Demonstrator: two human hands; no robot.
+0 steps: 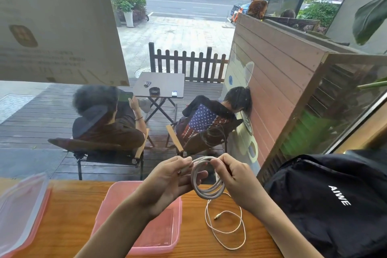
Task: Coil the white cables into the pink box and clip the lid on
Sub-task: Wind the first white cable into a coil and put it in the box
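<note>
Both hands hold a white cable (206, 191) wound into a small coil, raised above the wooden counter (69, 211). My left hand (169, 182) pinches one end of the coil near its plug, with fingers through the loop. My right hand (232, 176) grips the coil's top right. A second white cable (227, 228) lies loose on the counter below the coil, its gold-tipped plug showing. The open pink box (165, 243) sits under my left forearm, and I see no cable inside it. Its pink-rimmed clear lid (21, 213) lies at the far left.
A black backpack (335, 205) takes up the counter's right end. A window pane rises straight behind the counter. Beyond the glass, two people sit in chairs on a deck beside a small folding table (161, 84).
</note>
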